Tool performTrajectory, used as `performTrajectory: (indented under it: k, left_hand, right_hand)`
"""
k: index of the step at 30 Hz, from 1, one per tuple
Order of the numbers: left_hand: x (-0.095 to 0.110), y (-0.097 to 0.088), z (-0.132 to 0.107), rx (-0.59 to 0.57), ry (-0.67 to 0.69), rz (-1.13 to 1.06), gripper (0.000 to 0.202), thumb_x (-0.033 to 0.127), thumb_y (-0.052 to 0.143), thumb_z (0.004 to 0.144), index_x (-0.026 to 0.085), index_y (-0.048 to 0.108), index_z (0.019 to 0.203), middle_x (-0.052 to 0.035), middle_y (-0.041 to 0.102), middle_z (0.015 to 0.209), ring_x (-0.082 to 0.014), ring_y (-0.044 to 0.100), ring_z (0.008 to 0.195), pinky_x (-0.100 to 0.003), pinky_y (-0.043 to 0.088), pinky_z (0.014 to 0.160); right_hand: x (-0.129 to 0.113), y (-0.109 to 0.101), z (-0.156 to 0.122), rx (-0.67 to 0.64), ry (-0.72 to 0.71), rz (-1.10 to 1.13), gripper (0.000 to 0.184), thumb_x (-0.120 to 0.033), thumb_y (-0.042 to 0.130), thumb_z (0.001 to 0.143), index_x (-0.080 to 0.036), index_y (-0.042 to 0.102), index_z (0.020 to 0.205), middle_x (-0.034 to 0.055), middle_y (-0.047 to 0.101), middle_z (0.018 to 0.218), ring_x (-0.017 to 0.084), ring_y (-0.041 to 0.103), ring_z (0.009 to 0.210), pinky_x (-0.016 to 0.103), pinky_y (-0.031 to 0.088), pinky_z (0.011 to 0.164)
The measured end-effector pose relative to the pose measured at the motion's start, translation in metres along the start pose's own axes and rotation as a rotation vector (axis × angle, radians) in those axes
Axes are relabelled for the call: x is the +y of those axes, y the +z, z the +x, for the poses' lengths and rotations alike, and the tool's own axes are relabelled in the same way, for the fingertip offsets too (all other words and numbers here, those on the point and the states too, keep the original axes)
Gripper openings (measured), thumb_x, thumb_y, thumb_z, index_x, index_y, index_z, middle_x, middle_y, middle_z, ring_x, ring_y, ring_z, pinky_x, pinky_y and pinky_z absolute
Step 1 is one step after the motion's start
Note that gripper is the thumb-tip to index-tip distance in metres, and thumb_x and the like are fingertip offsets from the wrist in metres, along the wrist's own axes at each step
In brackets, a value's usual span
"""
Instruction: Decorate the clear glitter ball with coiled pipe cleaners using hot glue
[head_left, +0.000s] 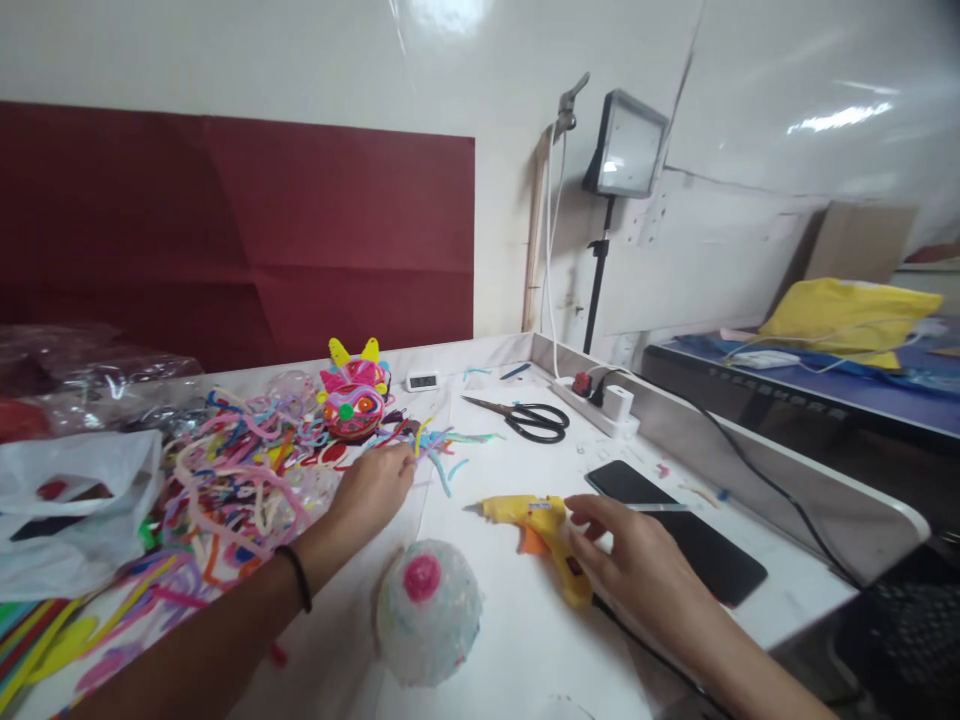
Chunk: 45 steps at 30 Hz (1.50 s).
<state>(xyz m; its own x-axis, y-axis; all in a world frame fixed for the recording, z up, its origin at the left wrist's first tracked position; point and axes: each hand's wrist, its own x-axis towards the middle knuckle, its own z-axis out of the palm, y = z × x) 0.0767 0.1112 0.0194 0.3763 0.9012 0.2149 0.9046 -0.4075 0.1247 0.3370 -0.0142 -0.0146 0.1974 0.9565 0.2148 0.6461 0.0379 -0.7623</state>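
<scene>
My left hand (379, 482) is closed, fingertips down among short chenille stem pieces (442, 450); whatever they pinch is hidden. My right hand (637, 545) has its thumb and fingers apart, at the back of a yellow hot glue gun (551, 530) lying on its side. A clear glue stick (660, 507) projects rearward from the gun. In front of me, between my arms, sits a whitish ball (431, 625) with a pink coiled disc (421, 578) on top. Beyond my left hand stands a colourful chenille animal head (352, 400) with yellow ears.
Tangled chenille stems (232, 470) and a white plastic bag (75, 500) cover the left. Black-handled scissors (536, 420), a small digital clock (422, 380), a phone (690, 545) and a power strip (615, 410) lie behind and right. The gun's cord (652, 650) runs under my right arm.
</scene>
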Motion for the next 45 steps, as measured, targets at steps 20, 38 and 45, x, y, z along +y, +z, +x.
performTrajectory:
  k: [20,38,45]
  left_hand:
    - [-0.007,-0.028,-0.059,0.2,0.284,-0.143,0.031,0.031,0.038,0.092,0.021,0.067,0.089,-0.0038,0.075,0.091,-0.0216,0.068,0.085,-0.03,0.05,0.077]
    - [-0.014,0.001,-0.053,0.061,0.386,-0.241,0.027,0.027,0.04,0.094,0.021,0.065,0.086,0.0002,0.072,0.084,-0.0162,0.066,0.079,-0.025,0.047,0.075]
    - [-0.016,0.008,-0.05,0.056,0.437,-0.237,0.026,0.024,0.041,0.096,0.02,0.065,0.086,-0.0004,0.07,0.083,-0.0159,0.066,0.08,-0.025,0.044,0.072]
  right_hand:
    - [-0.069,0.044,0.051,-0.144,-0.486,0.011,0.018,-0.007,0.06,0.081,-0.019,0.073,0.086,0.0044,0.072,0.081,0.016,0.061,0.071,0.028,0.043,0.068]
    - [-0.051,0.063,0.022,-0.506,-0.193,0.333,0.012,-0.019,0.065,0.076,-0.016,0.073,0.085,-0.0016,0.065,0.068,0.011,0.054,0.059,0.023,0.041,0.057]
    - [-0.054,0.063,0.013,-0.454,-0.227,0.275,0.014,-0.015,0.065,0.076,-0.018,0.074,0.086,-0.0023,0.065,0.07,0.011,0.053,0.062,0.023,0.038,0.057]
